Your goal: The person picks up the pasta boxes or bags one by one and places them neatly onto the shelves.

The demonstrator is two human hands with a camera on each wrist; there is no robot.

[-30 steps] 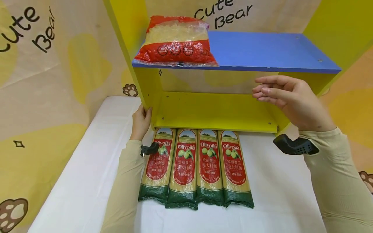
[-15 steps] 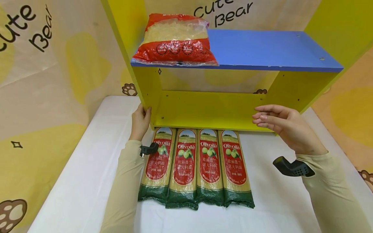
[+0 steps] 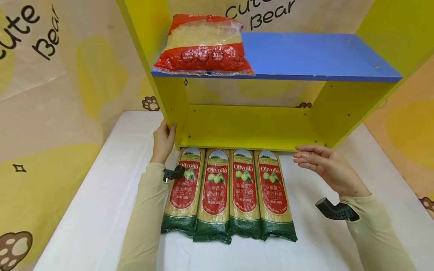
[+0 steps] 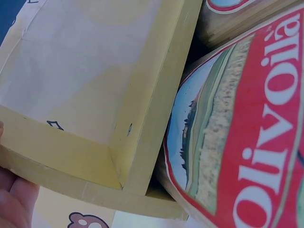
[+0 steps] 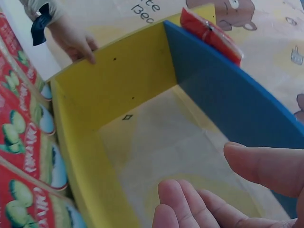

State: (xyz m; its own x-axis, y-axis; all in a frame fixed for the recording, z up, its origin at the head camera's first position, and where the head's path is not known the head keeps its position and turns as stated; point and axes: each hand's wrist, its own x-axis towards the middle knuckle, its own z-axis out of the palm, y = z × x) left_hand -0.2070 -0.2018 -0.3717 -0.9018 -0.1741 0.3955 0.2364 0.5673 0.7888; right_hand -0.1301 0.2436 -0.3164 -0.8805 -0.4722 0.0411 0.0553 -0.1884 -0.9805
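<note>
My left hand grips the front edge of the left side panel of a yellow shelf unit, low down near the table. In the left wrist view, part of the left hand shows at that panel. Empty, with fingers extended and thumb apart, my right hand hovers by the bottom board's right front corner. Several red-labelled packs of spaghetti lie side by side before the unit, their far ends close to the bottom board. A red bag of pasta sits on the blue shelf, at its left.
Beneath everything is a white-covered table. A patterned cloth backdrop with bear lettering hangs behind and to the sides. The right side panel of the unit stands just beyond my right hand.
My right hand has come down from just below the blue shelf to the bottom board's level, still holding nothing. My left hand keeps its grip on the left panel.
</note>
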